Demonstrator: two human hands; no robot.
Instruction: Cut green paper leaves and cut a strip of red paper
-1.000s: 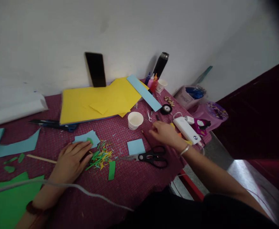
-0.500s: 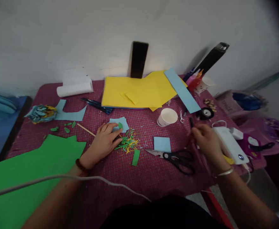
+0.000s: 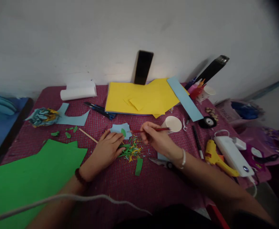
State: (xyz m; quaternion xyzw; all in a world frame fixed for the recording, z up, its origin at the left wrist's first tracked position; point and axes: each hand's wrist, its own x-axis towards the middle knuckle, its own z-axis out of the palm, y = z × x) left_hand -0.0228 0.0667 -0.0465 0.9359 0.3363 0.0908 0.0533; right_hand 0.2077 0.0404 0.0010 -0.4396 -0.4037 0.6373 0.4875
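Counter (image 3: pixel 127 187) maroon with fine check, pencil (image 3: pixel 162 129) red, leaf cutout (image 3: pixel 123 132) green, paper scrap (image 3: pixel 117 128) light blue, shreds (image 3: pixel 131 149) mixed green, yellow and pale blue, glue gun (image 3: pixel 210 151) yellow, cup (image 3: pixel 174 123) white.

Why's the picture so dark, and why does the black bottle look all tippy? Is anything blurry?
In the head view, the light is dim and the top right corner goes black; the bottle leans outward, maybe from lens stretch, with a soft shadow on the wall; the cable up front looks soft.
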